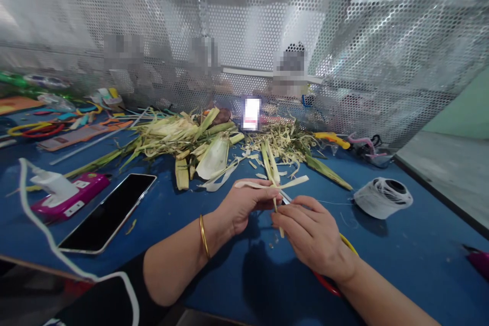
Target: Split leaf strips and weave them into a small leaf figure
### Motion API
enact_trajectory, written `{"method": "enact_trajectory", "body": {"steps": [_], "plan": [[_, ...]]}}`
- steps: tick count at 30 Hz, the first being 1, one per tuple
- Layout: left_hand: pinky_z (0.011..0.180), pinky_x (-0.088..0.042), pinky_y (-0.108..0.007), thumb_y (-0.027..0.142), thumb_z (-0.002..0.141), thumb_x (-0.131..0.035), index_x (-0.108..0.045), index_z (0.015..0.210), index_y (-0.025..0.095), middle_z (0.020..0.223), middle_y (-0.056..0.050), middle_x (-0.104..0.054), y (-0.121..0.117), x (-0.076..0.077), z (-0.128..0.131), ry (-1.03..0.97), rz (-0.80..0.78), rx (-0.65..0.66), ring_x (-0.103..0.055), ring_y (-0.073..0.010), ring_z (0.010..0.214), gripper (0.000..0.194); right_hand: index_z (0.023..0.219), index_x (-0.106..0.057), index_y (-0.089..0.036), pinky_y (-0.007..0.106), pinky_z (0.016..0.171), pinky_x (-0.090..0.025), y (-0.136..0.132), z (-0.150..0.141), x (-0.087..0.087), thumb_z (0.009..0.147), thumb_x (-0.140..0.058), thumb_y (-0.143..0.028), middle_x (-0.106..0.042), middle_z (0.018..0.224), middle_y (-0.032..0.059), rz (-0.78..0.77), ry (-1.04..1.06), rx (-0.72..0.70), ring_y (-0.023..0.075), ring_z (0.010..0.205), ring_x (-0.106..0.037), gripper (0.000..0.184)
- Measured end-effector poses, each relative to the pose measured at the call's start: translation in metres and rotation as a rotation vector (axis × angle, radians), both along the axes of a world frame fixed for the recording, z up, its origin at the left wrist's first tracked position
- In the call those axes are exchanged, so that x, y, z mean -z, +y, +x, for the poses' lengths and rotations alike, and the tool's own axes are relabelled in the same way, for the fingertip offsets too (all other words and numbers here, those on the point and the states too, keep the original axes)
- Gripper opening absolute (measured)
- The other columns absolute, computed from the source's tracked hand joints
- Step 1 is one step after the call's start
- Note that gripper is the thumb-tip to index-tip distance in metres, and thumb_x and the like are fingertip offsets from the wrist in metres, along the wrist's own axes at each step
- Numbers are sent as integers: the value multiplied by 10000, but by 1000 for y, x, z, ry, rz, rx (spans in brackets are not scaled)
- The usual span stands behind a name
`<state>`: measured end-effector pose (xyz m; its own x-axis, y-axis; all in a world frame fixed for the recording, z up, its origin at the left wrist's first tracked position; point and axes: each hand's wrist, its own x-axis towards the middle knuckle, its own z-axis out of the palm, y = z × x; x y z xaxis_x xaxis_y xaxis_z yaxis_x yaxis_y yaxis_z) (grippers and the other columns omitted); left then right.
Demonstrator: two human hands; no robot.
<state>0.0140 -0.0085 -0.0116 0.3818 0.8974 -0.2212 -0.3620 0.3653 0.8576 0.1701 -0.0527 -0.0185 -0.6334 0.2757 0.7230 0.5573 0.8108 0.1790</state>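
Note:
My left hand pinches pale corn husk strips that cross each other between thumb and fingers. One strip lies sideways, while others point away from me and a narrow tail hangs toward me. Close beside it, my right hand is closed round scissors. Their metal blades show near the strips, and the red and yellow handle loops stick out below the palm. My fingers partly hide the blades, so I cannot tell whether they touch the husk.
Beyond my hands lie a husk pile and shredded husk scraps. A white thread spool stands right. A phone and purple power strip with a white cable lie left. A perforated metal screen borders the blue table.

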Motion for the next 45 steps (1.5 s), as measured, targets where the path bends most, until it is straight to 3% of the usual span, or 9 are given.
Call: {"method": "enact_trajectory", "body": {"steps": [8, 12, 14, 20, 26, 31, 37, 41, 45], "plan": [[626, -467, -233, 222, 577, -810, -677, 786, 111, 629, -1, -631, 0, -6, -2, 81, 10, -16, -562, -104, 596, 271, 998, -615, -165, 322, 805, -452, 2, -1, -3, 929, -389, -70, -733, 833, 64, 4, -29, -12, 150, 749, -650, 255], [658, -487, -249, 244, 623, -766, -680, 835, 118, 631, 6, -624, 3, -6, -3, 122, 50, -2, -576, -100, 579, 261, 1102, -603, -138, 391, 882, -413, 12, 10, -4, 918, -497, -171, -703, 1015, 144, 33, 102, 317, 251, 994, -620, 215], [685, -497, -266, 288, 658, -748, -684, 838, 124, 634, 3, -623, 3, -6, -3, 141, 53, 7, -594, -105, 585, 252, 1028, -622, -146, 411, 913, -384, 16, 13, -2, 917, -528, -239, -705, 977, 130, -55, 140, 440, 258, 954, -629, 173], [550, -444, -223, 391, 620, -789, -672, 786, 107, 621, 11, -586, 2, 0, 0, 210, 118, 44, -509, -66, 494, 350, 748, -576, -198, 370, 913, -342, 13, 7, 3, 946, -414, -180, -637, 653, -4, -305, 71, 384, 150, 625, -590, 256], [467, -410, -215, 362, 631, -769, -674, 766, 120, 538, 43, -508, 6, 8, 1, 256, 181, 42, -432, -61, 441, 293, 682, -481, -202, 309, 761, -371, 6, 3, -1, 928, -429, -180, -567, 611, -13, -434, 189, 264, 133, 587, -512, 252], [473, -418, -208, 388, 616, -786, -669, 744, 126, 544, 46, -496, 8, 6, -2, 249, 178, 33, -431, -58, 457, 315, 659, -468, -206, 301, 746, -380, 3, 2, -3, 911, -434, -195, -535, 599, -18, -486, 278, 206, 134, 587, -485, 254], [498, -457, -228, 517, 693, -708, -632, 738, 125, 620, 6, -571, 9, -2, -5, 218, 128, 126, -484, -67, 467, 402, 578, -550, -196, 261, 542, -333, 13, 11, -6, 876, -463, -416, -526, 534, -10, -966, 517, 362, 145, 555, -479, 380], [468, -421, -203, 438, 649, -763, -657, 791, 120, 589, 28, -534, 4, -5, -5, 262, 151, 161, -460, -64, 471, 364, 681, -658, -171, 263, 577, -383, 22, 10, -2, 795, -543, -571, -608, 636, 11, -1265, 816, 254, 156, 623, -525, 431], [431, -357, -194, 455, 678, -720, -663, 751, 118, 542, 28, -514, 0, -4, -2, 342, 169, 228, -440, -67, 455, 349, 697, -673, -166, 272, 621, -415, 23, 4, 4, 632, -734, -537, -632, 632, 9, -1340, 1149, 182, 154, 638, -550, 382]]}}
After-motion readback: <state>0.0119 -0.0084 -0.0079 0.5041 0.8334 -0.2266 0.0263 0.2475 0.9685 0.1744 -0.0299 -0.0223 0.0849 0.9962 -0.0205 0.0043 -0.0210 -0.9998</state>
